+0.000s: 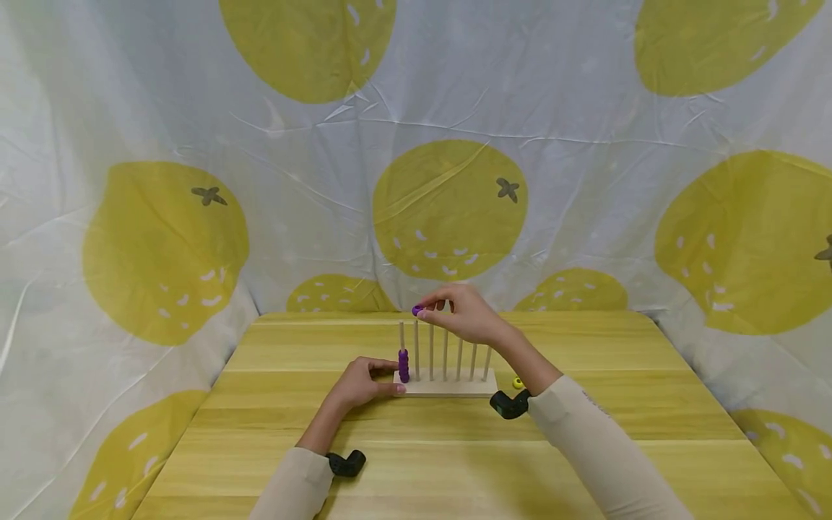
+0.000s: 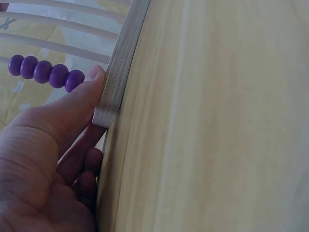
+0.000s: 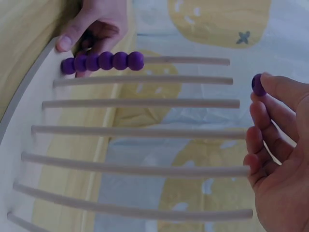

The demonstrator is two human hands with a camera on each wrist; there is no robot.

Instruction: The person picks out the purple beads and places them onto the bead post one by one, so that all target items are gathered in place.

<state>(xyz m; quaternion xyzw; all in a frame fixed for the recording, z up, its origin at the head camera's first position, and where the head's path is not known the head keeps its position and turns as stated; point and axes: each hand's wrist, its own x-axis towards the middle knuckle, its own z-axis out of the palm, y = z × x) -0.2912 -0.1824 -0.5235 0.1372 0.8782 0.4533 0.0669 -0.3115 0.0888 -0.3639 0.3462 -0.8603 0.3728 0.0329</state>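
A pale wooden bead stand (image 1: 448, 388) with a row of upright rods (image 3: 145, 103) stands on the table. My left hand (image 1: 356, 383) grips the left end of its base, thumb on top near the beads in the left wrist view. On the leftmost rod sits a stack of several purple beads (image 3: 106, 61), filling its lower part. My right hand (image 1: 469, 316) pinches a single purple bead (image 3: 259, 85) between thumb and index finger. That bead is held just above the rod tips, close to the second rod from the left. The other rods carry no beads.
A few yellow beads (image 1: 518, 383) lie on the wooden table (image 1: 429, 462) right of the stand, partly hidden by the right wrist. Black wrist cameras (image 1: 347, 464) are strapped to both arms. A lemon-patterned cloth (image 1: 312, 217) hangs behind the table.
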